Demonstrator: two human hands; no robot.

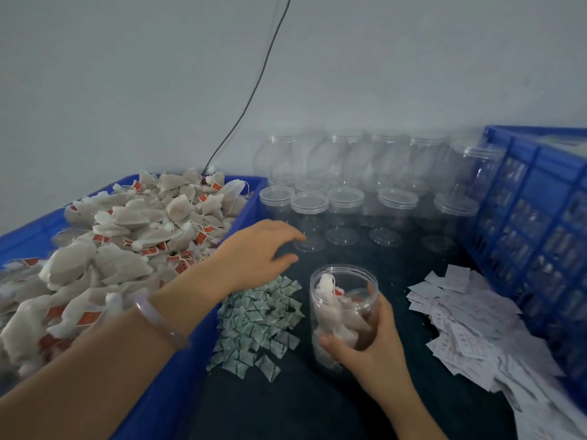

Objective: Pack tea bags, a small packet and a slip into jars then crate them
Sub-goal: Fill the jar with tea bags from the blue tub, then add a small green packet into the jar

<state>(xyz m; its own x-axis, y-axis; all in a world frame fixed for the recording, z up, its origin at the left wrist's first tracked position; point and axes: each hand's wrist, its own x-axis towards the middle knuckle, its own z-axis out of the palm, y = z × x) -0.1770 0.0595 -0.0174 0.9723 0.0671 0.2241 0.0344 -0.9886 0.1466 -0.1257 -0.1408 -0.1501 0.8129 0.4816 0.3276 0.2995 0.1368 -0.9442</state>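
Gripping the clear jar [349,281] low on its wall, the right hand [365,341] curls round it between the small packets [263,319] and the slips [460,319]; tea bags [330,315] part-fill it; the left hand [260,252] hovers loosely spread over the packets, holding nothing; the jar looks light, thin and slick, likely to flex, so a wrap round the middle suits; the packets want a fingertip pinch.
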